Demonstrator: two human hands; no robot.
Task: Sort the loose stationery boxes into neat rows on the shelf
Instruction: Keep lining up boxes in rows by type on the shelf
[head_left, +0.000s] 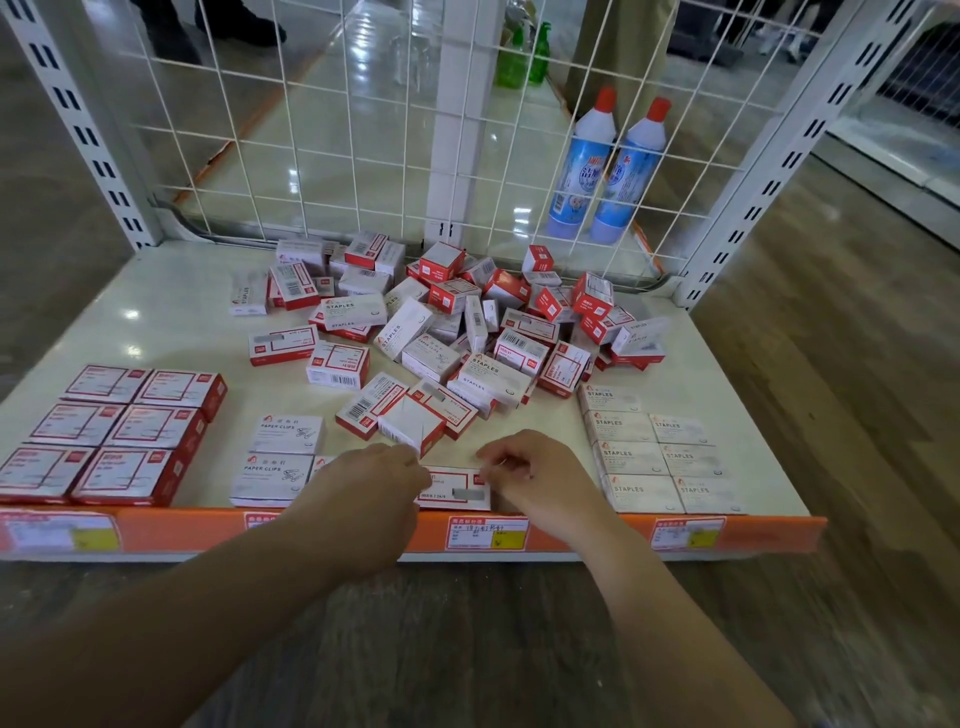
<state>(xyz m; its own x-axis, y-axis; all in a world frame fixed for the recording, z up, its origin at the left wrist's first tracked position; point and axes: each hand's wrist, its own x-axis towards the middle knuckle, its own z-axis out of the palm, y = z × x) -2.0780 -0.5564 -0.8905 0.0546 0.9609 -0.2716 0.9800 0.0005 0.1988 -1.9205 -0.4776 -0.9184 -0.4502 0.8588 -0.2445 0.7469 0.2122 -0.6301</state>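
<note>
A loose heap of small red-and-white and white stationery boxes (467, 317) lies in the middle and back of the white shelf (171, 306). At the front left sit two neat rows of red boxes (119, 431). White paper clip boxes (280, 457) lie front centre, and white staples boxes (654, 457) are lined up at the front right. Both my hands are at the front edge on one flat red-bordered box (457, 491). My left hand (374, 483) holds its left end with curled fingers, and my right hand (530, 473) pinches its right end.
An orange price strip (587, 535) with labels runs along the shelf's front edge. A white wire grid (322, 130) closes the back, between slotted uprights. Two blue bottles with red caps (608, 171) stand behind the grid. Wood-look floor lies to the right.
</note>
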